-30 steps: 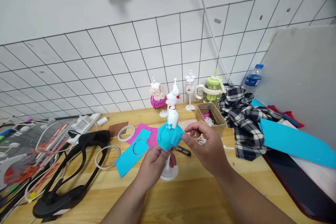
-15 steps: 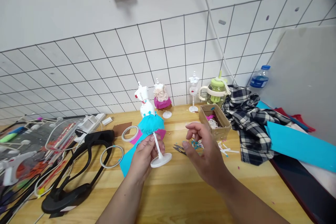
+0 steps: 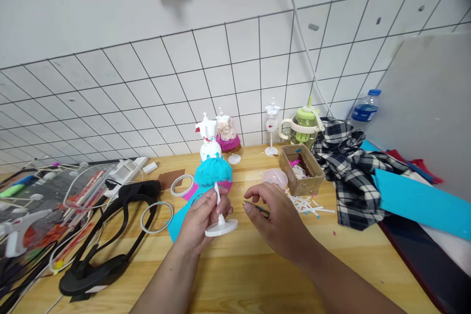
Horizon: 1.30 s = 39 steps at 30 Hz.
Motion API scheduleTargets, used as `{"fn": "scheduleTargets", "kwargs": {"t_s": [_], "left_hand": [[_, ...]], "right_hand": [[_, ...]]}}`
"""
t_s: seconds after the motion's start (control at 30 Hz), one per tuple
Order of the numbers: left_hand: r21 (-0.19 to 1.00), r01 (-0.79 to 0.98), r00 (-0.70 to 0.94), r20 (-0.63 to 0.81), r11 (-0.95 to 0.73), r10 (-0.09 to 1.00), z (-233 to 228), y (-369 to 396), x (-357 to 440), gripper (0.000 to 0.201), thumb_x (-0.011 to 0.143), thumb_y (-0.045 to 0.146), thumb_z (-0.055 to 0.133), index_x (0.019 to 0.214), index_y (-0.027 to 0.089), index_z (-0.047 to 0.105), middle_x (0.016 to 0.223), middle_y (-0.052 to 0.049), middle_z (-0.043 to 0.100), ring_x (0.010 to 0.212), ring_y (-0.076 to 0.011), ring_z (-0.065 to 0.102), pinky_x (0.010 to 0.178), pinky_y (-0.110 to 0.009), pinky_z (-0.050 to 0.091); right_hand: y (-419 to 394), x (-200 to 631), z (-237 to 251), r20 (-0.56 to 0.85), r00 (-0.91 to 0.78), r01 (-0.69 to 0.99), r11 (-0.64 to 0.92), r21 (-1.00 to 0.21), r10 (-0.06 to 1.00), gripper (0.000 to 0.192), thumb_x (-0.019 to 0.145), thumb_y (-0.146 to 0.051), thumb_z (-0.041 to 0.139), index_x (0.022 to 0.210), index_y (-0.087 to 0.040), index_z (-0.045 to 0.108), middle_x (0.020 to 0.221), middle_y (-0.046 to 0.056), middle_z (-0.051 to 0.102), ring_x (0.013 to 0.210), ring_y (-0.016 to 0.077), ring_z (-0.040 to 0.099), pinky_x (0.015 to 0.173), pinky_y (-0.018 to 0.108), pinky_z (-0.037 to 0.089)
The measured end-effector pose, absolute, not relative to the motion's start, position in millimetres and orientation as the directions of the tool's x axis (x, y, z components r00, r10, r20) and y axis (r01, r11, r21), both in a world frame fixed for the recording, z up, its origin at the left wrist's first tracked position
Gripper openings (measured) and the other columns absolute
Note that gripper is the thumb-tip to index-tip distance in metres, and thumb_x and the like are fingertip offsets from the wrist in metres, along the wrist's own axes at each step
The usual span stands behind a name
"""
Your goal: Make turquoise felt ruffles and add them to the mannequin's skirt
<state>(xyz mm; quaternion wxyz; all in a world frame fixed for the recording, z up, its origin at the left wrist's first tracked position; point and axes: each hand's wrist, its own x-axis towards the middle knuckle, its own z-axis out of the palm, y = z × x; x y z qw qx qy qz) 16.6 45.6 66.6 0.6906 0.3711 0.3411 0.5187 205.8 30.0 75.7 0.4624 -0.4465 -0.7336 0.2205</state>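
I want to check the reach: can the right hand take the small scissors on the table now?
Probably yes. The right hand is already at the small scissors, fingertips on them, with nothing between; the left hand holds the mannequin stand aside.

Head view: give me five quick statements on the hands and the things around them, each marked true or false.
1. The left hand holds the little mannequin by its thin white stem. True.
2. The mannequin wears a pink skirt. False: its skirt is turquoise; the pink skirt is on another mannequin by the wall.
3. The right hand is at the small scissors on the table. True.
4. The cardboard box sits left of the left hand. False: it sits to the right, beside the checked cloth.
5. The mannequin's round base stands flat on the table. False: it is lifted and tilted.
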Motion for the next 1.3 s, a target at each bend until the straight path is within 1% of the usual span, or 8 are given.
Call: {"fn": "scheduleTargets", "kwargs": {"t_s": [0.13,0.2,0.27,0.4,0.57,0.8,1.03,1.3], "left_hand": [[0.999,-0.041,0.095,-0.022,0.026,0.995,46,61,10,0.029,0.084,0.045,0.060,0.091,0.017,0.066,0.071,-0.001,0.059,0.064,-0.0126,0.051,0.058,-0.023,0.039],[0.964,0.244,0.108,0.084,-0.109,0.991,30,72,6,0.036,0.087,0.047,0.053,0.081,0.015,0.068,0.076,-0.004,0.063,0.074,-0.0170,0.056,0.066,-0.026,0.042],[0.866,0.450,0.162,0.162,-0.219,0.973,13,82,1,0.043,0.092,0.047,0.041,0.082,0.016,0.069,0.074,-0.005,0.064,0.070,-0.0176,0.056,0.066,-0.027,0.043],[0.844,0.471,0.220,0.170,-0.257,0.961,-15,97,-1,0.038,0.091,0.042,0.042,0.086,0.016,0.069,0.082,-0.008,0.068,0.074,-0.0197,0.058,0.072,-0.030,0.045],[0.841,0.451,0.307,0.169,-0.299,0.937,-34,112,3,0.033,0.088,0.040,0.045,0.092,0.017,0.068,0.096,-0.008,0.069,0.091,-0.0231,0.060,0.087,-0.035,0.046],[0.835,0.471,0.339,0.126,-0.284,0.932,-42,121,7,0.036,0.089,0.044,0.045,0.094,0.016,0.068,0.088,-0.008,0.069,0.084,-0.0225,0.061,0.081,-0.034,0.048],[0.831,0.459,0.360,0.150,-0.315,0.921,-39,140,17,0.033,0.084,0.039,0.054,0.105,0.016,0.066,0.108,-0.010,0.070,0.099,-0.0252,0.061,0.091,-0.038,0.047],[0.802,0.510,0.349,0.137,-0.310,0.927,-40,156,32,0.030,0.081,0.036,0.059,0.102,0.017,0.068,0.104,-0.008,0.071,0.097,-0.0262,0.062,0.092,-0.040,0.047]], "right_hand": [[33,201,61,0.557,-0.090,0.425,0.538,-0.728,0.826,0.011,0.089,-0.025,0.052,0.092,-0.019,0.060,0.078,0.002,0.060,0.077,0.0168,0.053,0.071,0.031,0.039],[33,194,42,0.594,-0.020,0.413,0.548,-0.728,0.804,0.012,0.089,-0.024,0.049,0.088,-0.019,0.060,0.071,0.001,0.057,0.069,0.0158,0.052,0.067,0.030,0.039],[33,185,17,0.620,0.037,0.407,0.555,-0.726,0.784,0.016,0.090,-0.025,0.046,0.085,-0.018,0.060,0.069,0.001,0.057,0.065,0.0152,0.051,0.065,0.029,0.039],[36,171,-21,0.587,-0.127,0.485,0.566,-0.666,0.799,0.017,0.089,-0.024,0.047,0.085,-0.018,0.062,0.066,0.001,0.057,0.067,0.0164,0.052,0.068,0.031,0.038],[49,171,-30,0.513,-0.075,0.513,0.475,-0.715,0.855,0.022,0.091,-0.025,0.043,0.087,-0.018,0.063,0.074,0.003,0.063,0.073,0.0168,0.054,0.071,0.030,0.040],[49,173,-36,0.471,-0.102,0.560,0.442,-0.701,0.876,0.019,0.089,-0.024,0.047,0.083,-0.018,0.064,0.070,0.002,0.061,0.070,0.0170,0.052,0.069,0.029,0.038],[45,170,-35,0.469,-0.137,0.573,0.456,-0.681,0.872,0.015,0.087,-0.019,0.049,0.081,-0.018,0.063,0.068,0.001,0.059,0.070,0.0169,0.053,0.069,0.029,0.038],[47,169,-36,0.476,-0.148,0.602,0.461,-0.652,0.867,0.012,0.085,-0.017,0.052,0.081,-0.019,0.063,0.068,0.001,0.061,0.069,0.0166,0.055,0.068,0.028,0.039]]}}
